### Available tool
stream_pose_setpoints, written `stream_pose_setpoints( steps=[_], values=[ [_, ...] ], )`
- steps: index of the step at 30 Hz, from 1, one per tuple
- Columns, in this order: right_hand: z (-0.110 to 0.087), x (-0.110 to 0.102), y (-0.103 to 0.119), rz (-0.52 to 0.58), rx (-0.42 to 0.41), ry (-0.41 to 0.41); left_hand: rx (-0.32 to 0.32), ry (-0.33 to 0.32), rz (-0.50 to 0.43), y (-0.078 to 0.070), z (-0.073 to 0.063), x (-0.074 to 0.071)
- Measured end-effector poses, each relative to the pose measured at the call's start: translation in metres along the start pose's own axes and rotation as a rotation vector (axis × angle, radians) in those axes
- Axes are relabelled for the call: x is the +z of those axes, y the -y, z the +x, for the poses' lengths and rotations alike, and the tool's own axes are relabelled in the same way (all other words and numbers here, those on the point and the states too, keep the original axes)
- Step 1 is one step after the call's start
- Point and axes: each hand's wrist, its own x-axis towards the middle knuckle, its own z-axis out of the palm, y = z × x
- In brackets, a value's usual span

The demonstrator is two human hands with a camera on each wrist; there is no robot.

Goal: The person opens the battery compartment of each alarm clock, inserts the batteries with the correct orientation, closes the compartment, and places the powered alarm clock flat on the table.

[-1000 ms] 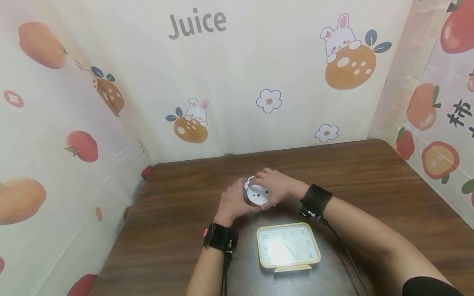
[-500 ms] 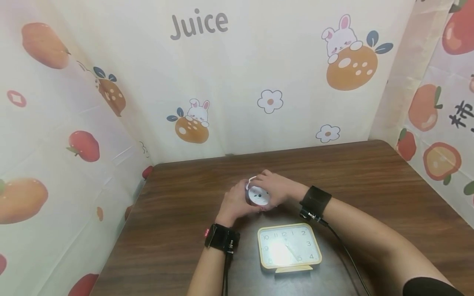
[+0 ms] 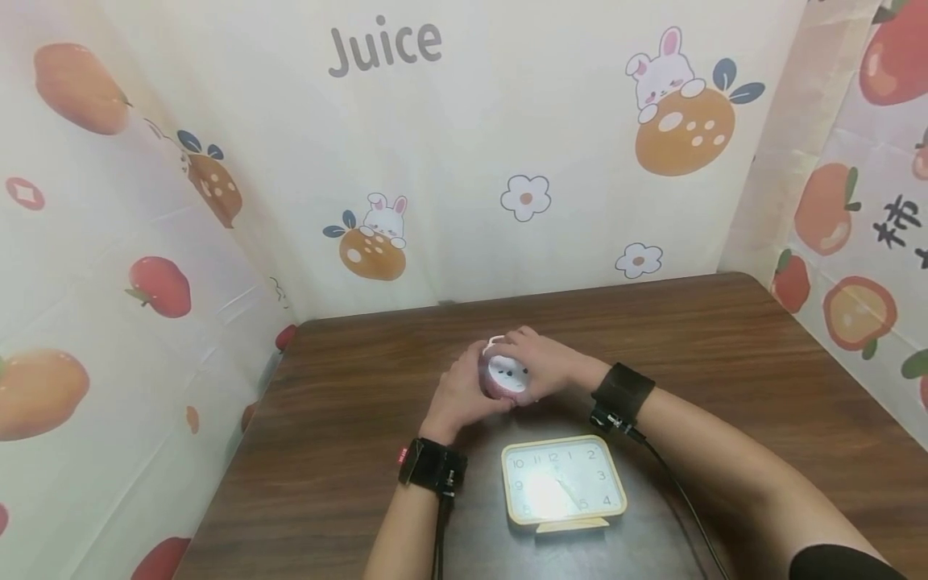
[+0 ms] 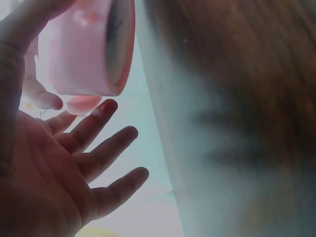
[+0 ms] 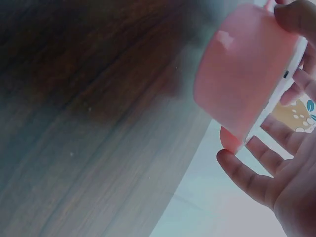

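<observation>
A small round pink alarm clock [image 3: 507,374] is between my two hands near the middle of the table, its white disc with dark spots toward the head camera. My left hand [image 3: 457,395] holds its left side, thumb along the bottom. On the opposite side my right hand [image 3: 549,362] grips it and covers part of the disc. In the left wrist view the clock's pink body [image 4: 81,49] is seen edge-on, with several fingers spread below it. The right wrist view shows its smooth pink side [image 5: 242,69] and a white panel close to the fingers. Contact at the far fingertips is partly hidden.
A yellow-framed rectangular clock [image 3: 565,482] stands tilted on the brown wood table [image 3: 348,419], just in front of the hands. Black straps with cables sit on both wrists. A fruit-printed curtain [image 3: 464,145] encloses the back and sides.
The pink alarm clock has shifted slightly away from the yellow clock, and more of its pink body shows. Both hands keep hold of it. The yellow clock stays in place.
</observation>
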Motion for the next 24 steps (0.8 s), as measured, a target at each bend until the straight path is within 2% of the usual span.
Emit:
stream_pose_setpoints(
  steps=[4, 11, 20, 24],
  values=[
    [-0.002, 0.0, -0.002, 0.024, -0.006, -0.016, -0.018, 0.022, -0.023, 0.0, -0.001, -0.001],
    [-0.008, -0.004, -0.001, 0.151, 0.044, -0.024, -0.064, 0.081, 0.026, 0.005, 0.0, -0.001],
    [-0.012, -0.003, -0.005, 0.285, -0.011, -0.071, 0.015, 0.088, -0.002, 0.007, 0.002, 0.0],
    [-0.015, -0.001, -0.009, 0.331, -0.028, -0.076, 0.021, 0.083, -0.009, 0.006, 0.002, 0.002]
  ],
)
